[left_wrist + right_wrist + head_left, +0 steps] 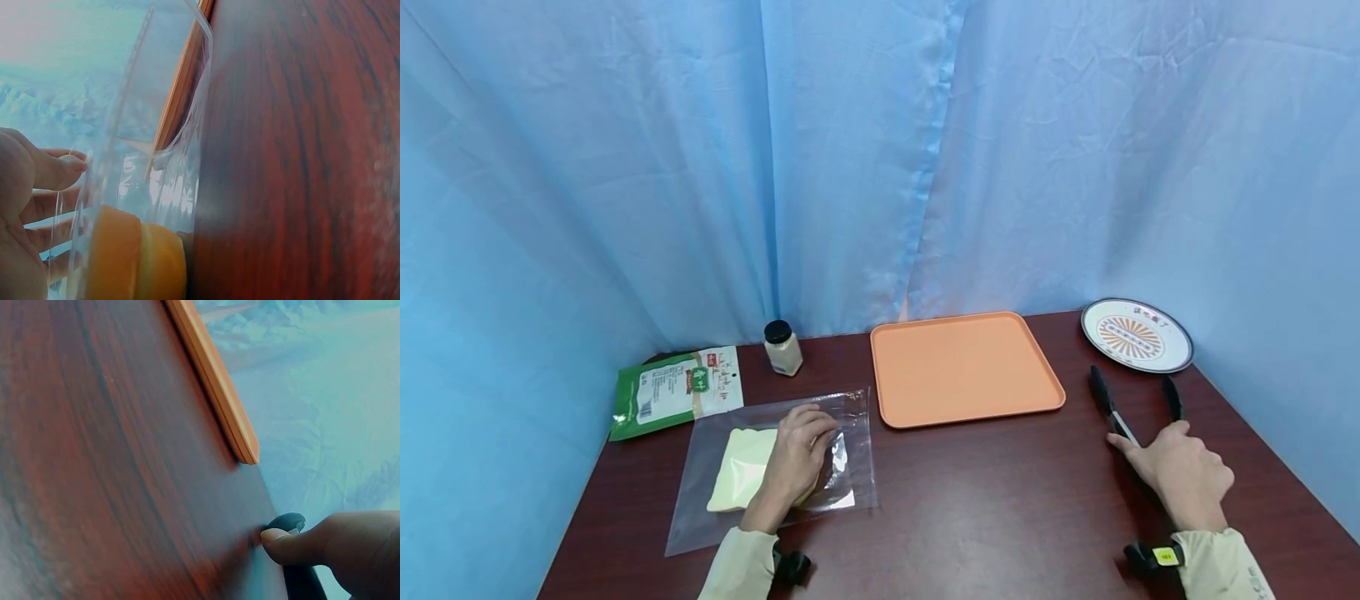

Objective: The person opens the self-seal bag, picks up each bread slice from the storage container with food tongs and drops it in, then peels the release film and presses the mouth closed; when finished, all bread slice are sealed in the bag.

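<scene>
A clear plastic bag (700, 487) lies on the left of the table with slices of bread (747, 467) inside. My left hand (799, 454) is over the bag, its thumb and fingers pinching the film. In the left wrist view the film of the bag is raised near the thumb, above the brown crusts of the bread (140, 253). At the right, my right hand (1187, 471) grips a pair of tongs (1105, 396) with black tips spread apart and pointing away from me. The right wrist view shows my thumb against the tongs; the other fingers are hidden there.
An orange tray (966, 371) lies at the back middle. Behind the tongs, a patterned white plate (1138, 333) stands near the blue curtain (865, 167). A green and white packet (677, 392) and a small black-lidded jar (784, 350) are at the back left.
</scene>
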`<state>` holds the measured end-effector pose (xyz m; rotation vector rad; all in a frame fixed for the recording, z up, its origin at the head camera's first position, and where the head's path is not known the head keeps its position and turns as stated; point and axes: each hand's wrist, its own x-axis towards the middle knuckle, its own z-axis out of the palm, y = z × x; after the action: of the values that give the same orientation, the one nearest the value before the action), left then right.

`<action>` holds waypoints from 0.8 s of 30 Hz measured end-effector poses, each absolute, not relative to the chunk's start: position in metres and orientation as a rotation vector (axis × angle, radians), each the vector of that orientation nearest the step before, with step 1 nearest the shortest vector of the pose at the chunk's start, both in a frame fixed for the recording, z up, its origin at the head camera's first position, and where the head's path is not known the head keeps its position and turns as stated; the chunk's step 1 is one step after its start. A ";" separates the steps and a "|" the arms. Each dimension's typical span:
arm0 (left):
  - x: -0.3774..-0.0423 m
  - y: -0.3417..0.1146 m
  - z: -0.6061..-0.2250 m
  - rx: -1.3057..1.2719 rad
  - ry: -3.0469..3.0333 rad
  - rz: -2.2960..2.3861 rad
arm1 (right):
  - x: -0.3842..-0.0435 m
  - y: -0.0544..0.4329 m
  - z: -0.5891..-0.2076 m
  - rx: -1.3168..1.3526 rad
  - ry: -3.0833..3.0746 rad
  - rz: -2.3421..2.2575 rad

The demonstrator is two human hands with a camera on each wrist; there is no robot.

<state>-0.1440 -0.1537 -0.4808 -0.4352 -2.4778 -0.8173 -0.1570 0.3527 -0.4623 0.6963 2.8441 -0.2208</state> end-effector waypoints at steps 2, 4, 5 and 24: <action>-0.144 -0.154 -0.481 -0.443 -2.469 -0.818 | -0.156 0.351 -0.462 0.682 2.844 -0.198; -0.144 -0.154 -0.481 -0.443 -2.469 -0.817 | -0.156 0.349 -0.462 0.673 2.840 -0.186; -0.144 -0.153 -0.481 -0.441 -2.473 -0.818 | -0.156 0.349 -0.463 0.670 2.840 -0.182; -0.144 -0.153 -0.479 -0.397 -2.519 -0.829 | -0.154 0.338 -0.438 0.596 2.979 -0.170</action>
<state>-0.1435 -0.1532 -0.4790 -0.3967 -2.5189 -0.8287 -0.1536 0.3380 -0.4379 0.5963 2.9791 -0.1704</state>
